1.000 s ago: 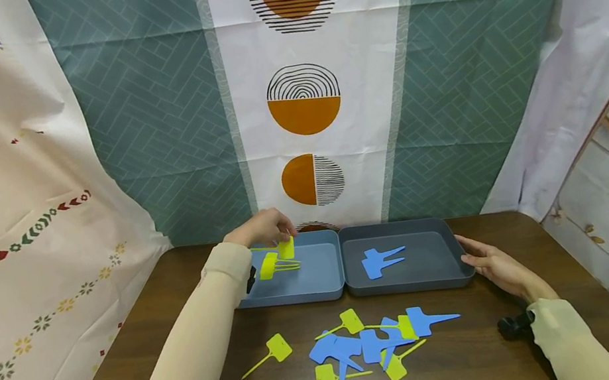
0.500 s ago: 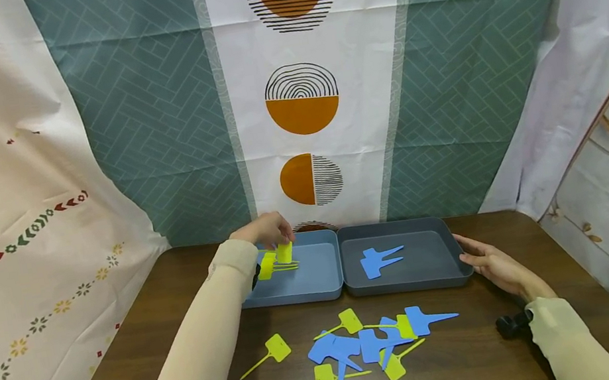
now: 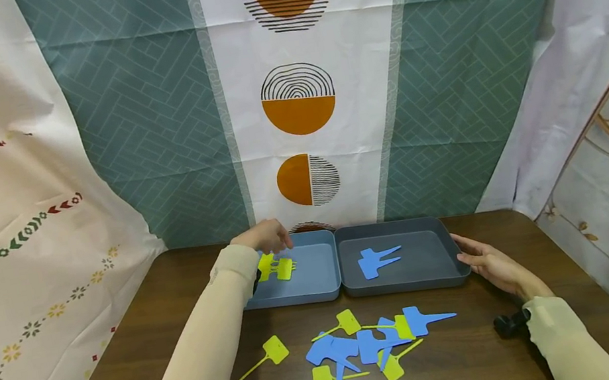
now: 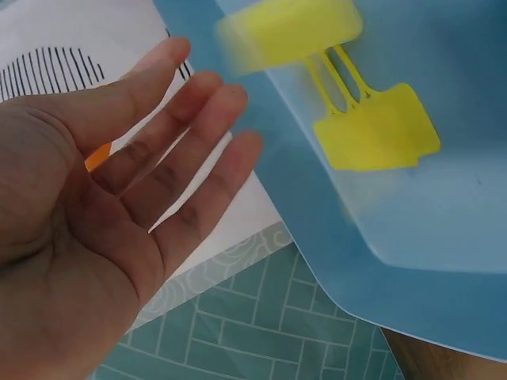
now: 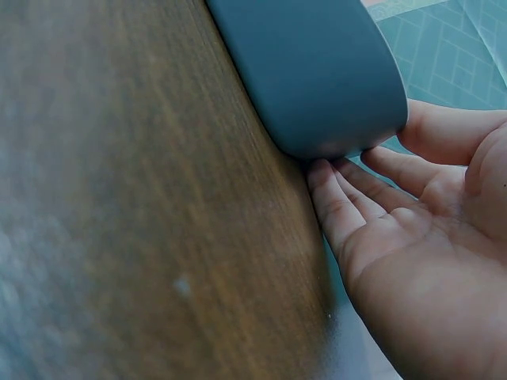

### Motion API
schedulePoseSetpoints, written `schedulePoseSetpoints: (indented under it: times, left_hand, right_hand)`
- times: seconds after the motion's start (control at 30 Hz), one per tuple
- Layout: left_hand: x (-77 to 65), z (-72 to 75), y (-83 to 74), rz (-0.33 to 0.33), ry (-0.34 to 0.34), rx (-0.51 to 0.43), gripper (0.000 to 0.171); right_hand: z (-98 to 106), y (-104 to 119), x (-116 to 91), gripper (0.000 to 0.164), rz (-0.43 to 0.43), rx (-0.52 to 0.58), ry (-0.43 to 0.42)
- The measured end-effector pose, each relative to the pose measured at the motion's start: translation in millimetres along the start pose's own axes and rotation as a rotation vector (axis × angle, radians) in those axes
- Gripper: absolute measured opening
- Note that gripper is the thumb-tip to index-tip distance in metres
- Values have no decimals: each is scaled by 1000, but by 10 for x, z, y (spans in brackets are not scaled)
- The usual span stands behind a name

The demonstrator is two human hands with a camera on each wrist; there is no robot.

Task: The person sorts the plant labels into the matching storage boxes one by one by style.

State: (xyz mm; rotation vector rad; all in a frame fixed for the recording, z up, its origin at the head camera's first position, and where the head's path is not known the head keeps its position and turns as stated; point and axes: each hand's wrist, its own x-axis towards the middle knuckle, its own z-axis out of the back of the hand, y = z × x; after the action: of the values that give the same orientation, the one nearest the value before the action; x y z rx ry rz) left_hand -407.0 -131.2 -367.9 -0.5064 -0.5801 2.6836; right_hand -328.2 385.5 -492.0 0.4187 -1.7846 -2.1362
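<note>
My left hand (image 3: 266, 235) hovers over the light blue tray (image 3: 318, 269), its fingers loosely spread and holding nothing. Just off its fingertips is a blurred yellow plant label (image 4: 295, 33), overlapping several other yellow plant labels (image 4: 379, 131) that lie in that tray. At the right end of the dark grey tray (image 3: 427, 258), my right hand (image 3: 493, 262) touches the outer wall with nearly straight fingers. Inside the grey tray lie blue plant labels (image 3: 373, 264), stems pointing right.
In front of the trays, blue plant labels (image 3: 339, 347) and yellow ones overlap in a loose pile on the brown table (image 3: 455, 366). One yellow label (image 3: 275, 349) lies apart at the left. Patterned cloths hang behind and at both sides.
The left hand has lowered slightly and let go of the yellow plant label, which has come down among the others in the light blue tray. The right hand stays at the grey tray.
</note>
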Motion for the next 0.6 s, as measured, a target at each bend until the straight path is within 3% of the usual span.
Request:
schedulePoseSetpoints:
  times: [0.17, 0.4, 0.6]
  left_hand:
    - [-47, 37, -9, -23, -20, 39, 24]
    - [-98, 105, -26, -45, -35, 19, 23]
    - [-152, 133, -55, -123, -50, -1, 24]
  right_hand:
    - [-2, -2, -1, 70, -7, -5, 1]
    - [3, -7, 3, 71, -7, -1, 4]
    - [-2, -9, 11, 71, -1, 5, 7]
